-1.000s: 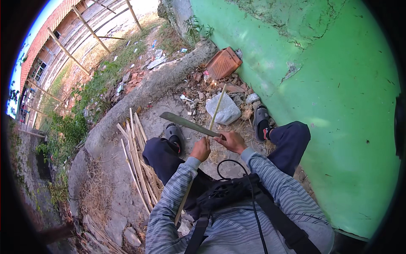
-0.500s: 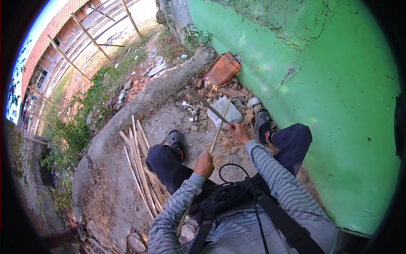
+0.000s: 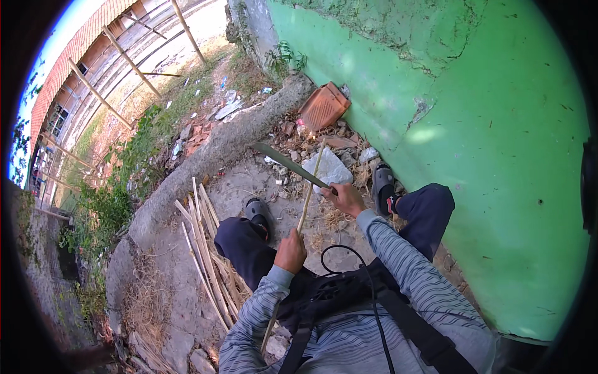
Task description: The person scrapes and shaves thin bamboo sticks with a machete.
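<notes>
My left hand (image 3: 291,250) is closed around a thin, pale bamboo strip (image 3: 309,193). The strip's upper part slants up and away, and its lower end runs back under my left forearm. In my right hand (image 3: 344,199) is the handle of a machete (image 3: 286,163), its long dark blade pointing to the far left. The blade crosses the strip just left of my right hand; whether they touch I cannot tell. Beyond them lies a whitish stone block (image 3: 328,169). On the ground by my left leg rests a bundle of split bamboo strips (image 3: 208,249).
A green wall (image 3: 486,187) rises close on my right. A low, rough concrete ridge (image 3: 205,156) curves across the ground ahead and to the left. Orange roof tiles (image 3: 324,107) and rubble lie at the wall's foot. A black cable (image 3: 374,293) hangs over my lap.
My right hand has moved slightly left, and the machete blade shows broader and reaches farther left. My left hand, with the bamboo strip, has shifted a little left.
</notes>
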`<state>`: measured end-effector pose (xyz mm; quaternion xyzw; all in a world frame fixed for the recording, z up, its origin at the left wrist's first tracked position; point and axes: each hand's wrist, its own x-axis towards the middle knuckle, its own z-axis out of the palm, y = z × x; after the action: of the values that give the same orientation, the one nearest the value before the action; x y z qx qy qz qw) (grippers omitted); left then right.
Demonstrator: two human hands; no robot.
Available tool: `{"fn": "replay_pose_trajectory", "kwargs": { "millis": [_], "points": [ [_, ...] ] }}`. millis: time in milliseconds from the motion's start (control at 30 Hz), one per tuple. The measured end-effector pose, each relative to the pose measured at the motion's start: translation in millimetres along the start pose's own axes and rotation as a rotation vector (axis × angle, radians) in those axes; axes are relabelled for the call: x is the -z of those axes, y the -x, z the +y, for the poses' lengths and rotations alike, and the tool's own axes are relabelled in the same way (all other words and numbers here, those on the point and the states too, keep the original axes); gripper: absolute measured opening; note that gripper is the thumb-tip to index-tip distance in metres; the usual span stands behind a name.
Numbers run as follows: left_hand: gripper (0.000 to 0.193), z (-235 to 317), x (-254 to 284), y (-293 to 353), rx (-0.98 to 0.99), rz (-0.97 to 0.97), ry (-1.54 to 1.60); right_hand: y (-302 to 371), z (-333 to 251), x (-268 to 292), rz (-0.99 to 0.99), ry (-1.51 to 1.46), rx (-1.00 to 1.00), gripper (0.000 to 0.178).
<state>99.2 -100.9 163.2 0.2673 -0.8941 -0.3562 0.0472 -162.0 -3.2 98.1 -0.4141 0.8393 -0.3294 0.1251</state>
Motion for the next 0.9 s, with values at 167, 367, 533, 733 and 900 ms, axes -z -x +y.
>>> {"fn": "replay_pose_trajectory", "kwargs": {
  "millis": [167,367,533,733,900],
  "points": [
    [0.019,13,15,-4,-0.021,0.023,-0.02,8,-17,12,0.032,-0.091,0.13,0.07],
    [0.019,9,13,7,-0.037,0.012,-0.017,-4,-1,18,0.066,-0.076,0.085,0.067],
    [0.019,6,17,12,-0.057,0.011,-0.003,13,-9,6,0.088,-0.054,0.184,0.069],
    [0.018,3,18,23,-0.119,0.032,0.04,-3,7,18,0.076,-0.01,0.02,0.073],
    [0.016,9,26,32,-0.096,0.044,0.016,5,6,17,0.017,0.0,0.124,0.068]
  ]
}}
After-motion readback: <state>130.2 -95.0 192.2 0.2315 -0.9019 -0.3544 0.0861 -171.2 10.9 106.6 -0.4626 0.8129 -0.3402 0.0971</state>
